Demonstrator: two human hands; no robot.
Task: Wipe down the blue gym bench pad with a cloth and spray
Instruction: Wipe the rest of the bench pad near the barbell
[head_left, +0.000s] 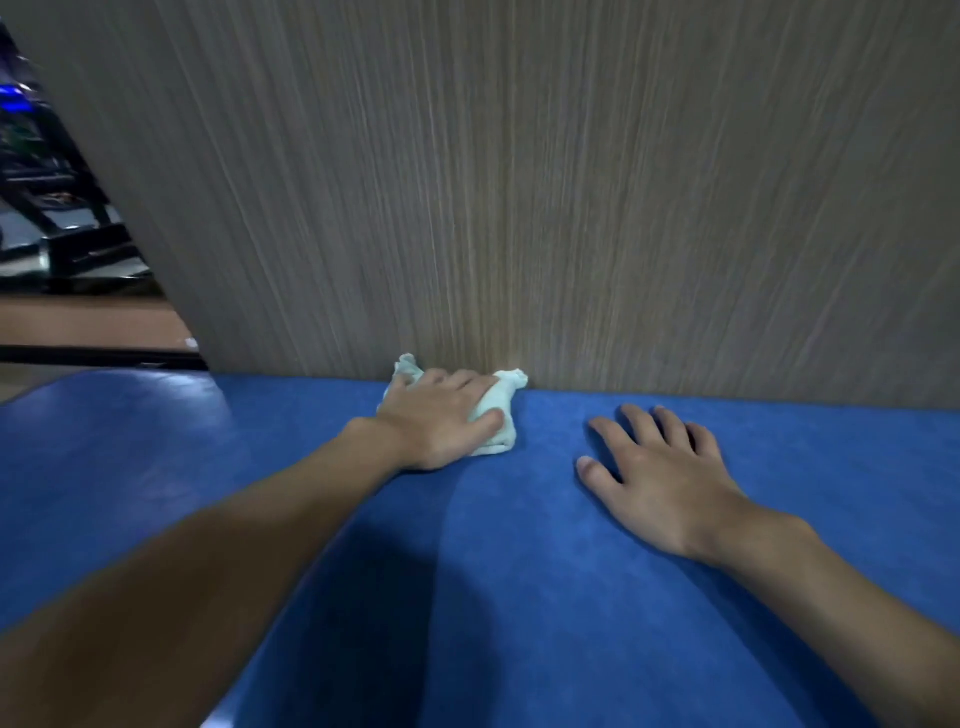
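On the blue pad (519, 597), the cloth (500, 439) lies beneath the left hand (441, 421).

we think this is a gym or a fitness room. the wide blue padded bench (467, 571) in front of us has a smooth cover, like the padding on training equipment. its far edge meets a tall wood-grain wall panel (519, 182). at the far left, past the edge of this panel, the dark metal frames of exercise machines (57, 208) stand on a brownish floor (88, 319). a small blue light (13, 92) glows among them.
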